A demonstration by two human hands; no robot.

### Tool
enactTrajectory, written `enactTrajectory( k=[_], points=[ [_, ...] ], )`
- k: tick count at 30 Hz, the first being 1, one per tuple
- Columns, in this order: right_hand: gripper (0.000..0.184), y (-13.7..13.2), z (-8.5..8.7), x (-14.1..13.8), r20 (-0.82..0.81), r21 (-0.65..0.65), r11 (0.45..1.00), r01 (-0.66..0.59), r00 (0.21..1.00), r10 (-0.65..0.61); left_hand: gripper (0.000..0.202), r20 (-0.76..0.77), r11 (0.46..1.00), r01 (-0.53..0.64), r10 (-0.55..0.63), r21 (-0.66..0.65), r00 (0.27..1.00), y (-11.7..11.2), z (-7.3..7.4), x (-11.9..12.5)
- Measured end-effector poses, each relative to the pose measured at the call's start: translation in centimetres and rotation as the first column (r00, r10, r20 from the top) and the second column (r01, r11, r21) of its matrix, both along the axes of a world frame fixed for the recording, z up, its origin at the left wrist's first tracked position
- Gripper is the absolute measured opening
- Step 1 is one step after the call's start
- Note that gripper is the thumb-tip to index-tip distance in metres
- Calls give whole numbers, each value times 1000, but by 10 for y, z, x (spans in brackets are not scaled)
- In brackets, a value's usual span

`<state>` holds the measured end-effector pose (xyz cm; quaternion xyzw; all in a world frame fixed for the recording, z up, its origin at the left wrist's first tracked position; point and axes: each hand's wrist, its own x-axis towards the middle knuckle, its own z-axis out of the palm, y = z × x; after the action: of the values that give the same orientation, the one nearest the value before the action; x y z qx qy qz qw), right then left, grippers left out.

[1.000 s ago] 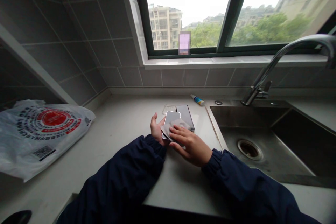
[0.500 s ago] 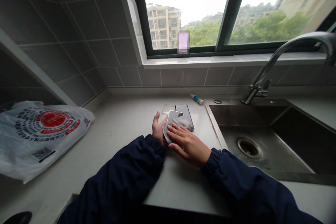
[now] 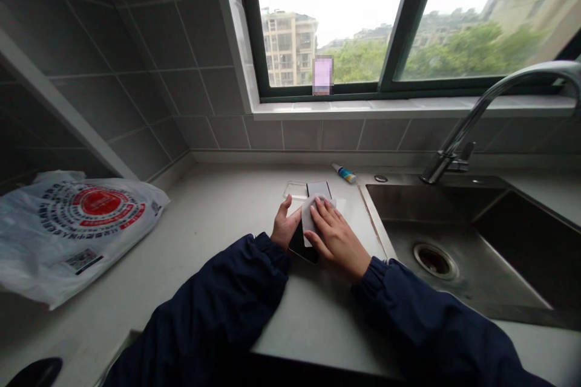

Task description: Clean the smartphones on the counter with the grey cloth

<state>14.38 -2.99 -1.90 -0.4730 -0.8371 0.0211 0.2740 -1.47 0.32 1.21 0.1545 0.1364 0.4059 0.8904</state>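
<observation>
My left hand [image 3: 285,227] is closed around the left edge of a smartphone [image 3: 300,249], its thumb raised. The phone's dark glossy face shows at the lower end; the rest is covered. Over it lies a thin pale grey wipe [image 3: 310,217], pressed down by my right hand [image 3: 339,240] with long, nearly straight fingers. Just behind the phone, a flat grey-white rectangular piece with dark edges [image 3: 319,188] lies on the counter, partly hidden by the wipe and fingers. Beside it on the left is a clear phone case [image 3: 295,190].
A small white-and-blue tube [image 3: 344,173] lies near the back of the white counter [image 3: 218,211]. On the right are a steel sink [image 3: 472,281] and a curved faucet [image 3: 458,124]. A printed white plastic bag [image 3: 91,224] sits at the left.
My right hand and the wipe have slid up and right over the phone, baring its dark lower end. The view has shifted slightly.
</observation>
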Motion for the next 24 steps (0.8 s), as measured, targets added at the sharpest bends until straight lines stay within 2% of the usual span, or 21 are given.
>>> enactTrajectory(
  k=[3,7,14,20,24],
  points=[
    [68,2,-2,2,-10,0,999,32,999,-32,87,-4,999,15,-15,30,1000,0,-1,1],
    [66,5,-4,3,-18,-2,1000,-20,1000,20,86,-12,999,-8,9,33,1000,1,-4,0],
    [66,2,0,2,-11,-31,974,-226,974,226,91,-44,996,-78,76,-43,996,0,4,-2],
    [60,-10,12,-3,-22,-15,923,-384,923,383,87,-146,963,-268,261,-34,954,4,-2,-8],
    [54,-16,18,-6,-40,35,890,-455,889,456,91,-157,972,-235,228,-28,961,7,-3,-14]
  ],
)
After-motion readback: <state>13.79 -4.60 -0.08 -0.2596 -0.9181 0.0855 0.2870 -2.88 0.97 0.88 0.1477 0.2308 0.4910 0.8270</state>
